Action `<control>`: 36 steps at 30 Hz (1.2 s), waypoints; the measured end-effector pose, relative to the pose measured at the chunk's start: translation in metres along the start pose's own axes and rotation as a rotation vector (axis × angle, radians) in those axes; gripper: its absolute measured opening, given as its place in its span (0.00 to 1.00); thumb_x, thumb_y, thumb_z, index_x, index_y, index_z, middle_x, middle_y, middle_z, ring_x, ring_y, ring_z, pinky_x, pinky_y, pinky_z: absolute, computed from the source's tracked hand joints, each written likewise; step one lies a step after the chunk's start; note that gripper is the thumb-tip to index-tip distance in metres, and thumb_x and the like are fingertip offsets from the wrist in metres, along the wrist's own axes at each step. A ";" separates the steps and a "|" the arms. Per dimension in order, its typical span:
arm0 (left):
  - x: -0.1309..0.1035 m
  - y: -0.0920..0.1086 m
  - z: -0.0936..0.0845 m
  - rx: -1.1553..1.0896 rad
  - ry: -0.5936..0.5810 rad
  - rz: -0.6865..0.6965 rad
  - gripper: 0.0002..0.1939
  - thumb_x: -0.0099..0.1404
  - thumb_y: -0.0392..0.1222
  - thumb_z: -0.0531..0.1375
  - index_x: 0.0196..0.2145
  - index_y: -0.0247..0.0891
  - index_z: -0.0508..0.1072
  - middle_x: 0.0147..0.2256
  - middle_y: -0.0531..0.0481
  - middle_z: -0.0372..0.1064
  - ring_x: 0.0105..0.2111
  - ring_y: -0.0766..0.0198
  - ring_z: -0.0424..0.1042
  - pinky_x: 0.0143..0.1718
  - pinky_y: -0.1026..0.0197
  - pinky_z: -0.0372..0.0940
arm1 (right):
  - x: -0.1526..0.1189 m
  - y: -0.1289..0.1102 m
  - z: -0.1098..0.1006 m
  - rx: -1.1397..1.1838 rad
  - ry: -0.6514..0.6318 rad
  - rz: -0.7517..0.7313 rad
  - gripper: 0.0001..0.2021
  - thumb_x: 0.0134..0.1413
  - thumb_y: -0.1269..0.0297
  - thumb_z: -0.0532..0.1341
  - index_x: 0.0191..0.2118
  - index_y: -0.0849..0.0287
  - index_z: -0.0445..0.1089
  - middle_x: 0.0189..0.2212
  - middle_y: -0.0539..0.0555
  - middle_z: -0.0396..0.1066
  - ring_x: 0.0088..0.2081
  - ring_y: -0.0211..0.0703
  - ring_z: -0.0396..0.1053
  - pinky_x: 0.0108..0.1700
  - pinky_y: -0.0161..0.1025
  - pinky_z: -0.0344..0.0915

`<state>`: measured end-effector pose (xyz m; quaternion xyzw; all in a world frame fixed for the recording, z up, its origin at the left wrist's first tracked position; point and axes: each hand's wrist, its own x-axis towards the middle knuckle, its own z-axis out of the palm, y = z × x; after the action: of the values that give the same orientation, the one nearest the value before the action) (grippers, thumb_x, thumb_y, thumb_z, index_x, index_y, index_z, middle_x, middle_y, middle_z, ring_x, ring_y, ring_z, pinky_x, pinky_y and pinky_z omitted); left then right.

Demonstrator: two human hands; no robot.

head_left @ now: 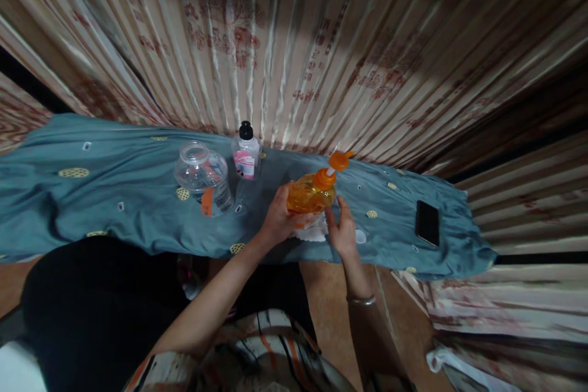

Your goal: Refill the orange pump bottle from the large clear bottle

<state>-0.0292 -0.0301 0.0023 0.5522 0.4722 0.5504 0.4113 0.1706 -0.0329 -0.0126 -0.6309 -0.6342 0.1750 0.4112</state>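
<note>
A clear pump bottle (311, 193) with amber liquid and an orange pump head (339, 162) is tilted to the right above the cloth-covered table. My left hand (280, 214) grips it around its left side. Just below its right end is my right hand (342, 226), thumb and fingers apart, holding nothing; whether a fingertip touches the bottle I cannot tell. Beneath the bottle lies a white piece like tissue or cloth (313, 231), partly hidden by the hands. A small round pale disc (361, 236) rests right of my right hand.
On the left stand a clear wide plastic jar (196, 174) with an orange label and a clear bottle (245, 156) with a black cap. A dark phone (427, 222) lies at the right. Behind the teal tablecloth (138, 196) hangs a pleated patterned curtain (275, 49).
</note>
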 end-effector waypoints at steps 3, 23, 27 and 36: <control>0.002 0.003 -0.002 -0.011 -0.025 -0.009 0.44 0.47 0.47 0.77 0.60 0.42 0.67 0.57 0.42 0.72 0.59 0.46 0.71 0.62 0.44 0.64 | -0.010 0.025 0.018 -0.148 -0.074 0.032 0.29 0.56 0.53 0.62 0.59 0.66 0.68 0.62 0.74 0.69 0.65 0.65 0.66 0.65 0.63 0.63; 0.002 0.011 -0.012 -0.063 0.005 -0.017 0.33 0.57 0.45 0.74 0.57 0.39 0.69 0.49 0.45 0.76 0.48 0.52 0.77 0.54 0.42 0.71 | -0.013 0.013 0.019 0.438 0.043 0.375 0.18 0.42 0.46 0.67 0.29 0.55 0.68 0.19 0.45 0.69 0.24 0.40 0.66 0.28 0.35 0.63; 0.002 0.012 -0.013 -0.093 0.031 -0.063 0.39 0.46 0.42 0.78 0.54 0.42 0.68 0.48 0.48 0.78 0.49 0.52 0.78 0.55 0.45 0.71 | -0.010 0.007 0.010 0.580 0.067 0.446 0.21 0.42 0.42 0.65 0.31 0.54 0.66 0.21 0.44 0.72 0.23 0.40 0.69 0.29 0.38 0.69; 0.000 0.017 -0.017 -0.116 0.046 -0.122 0.39 0.44 0.41 0.77 0.53 0.44 0.68 0.46 0.51 0.79 0.47 0.52 0.80 0.55 0.42 0.72 | 0.011 -0.052 -0.035 1.069 0.233 0.530 0.18 0.36 0.58 0.74 0.35 0.57 0.73 0.29 0.46 0.79 0.26 0.37 0.74 0.29 0.32 0.70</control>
<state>-0.0448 -0.0350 0.0194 0.4847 0.4818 0.5633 0.4643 0.1640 -0.0401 0.0498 -0.4884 -0.2309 0.4955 0.6801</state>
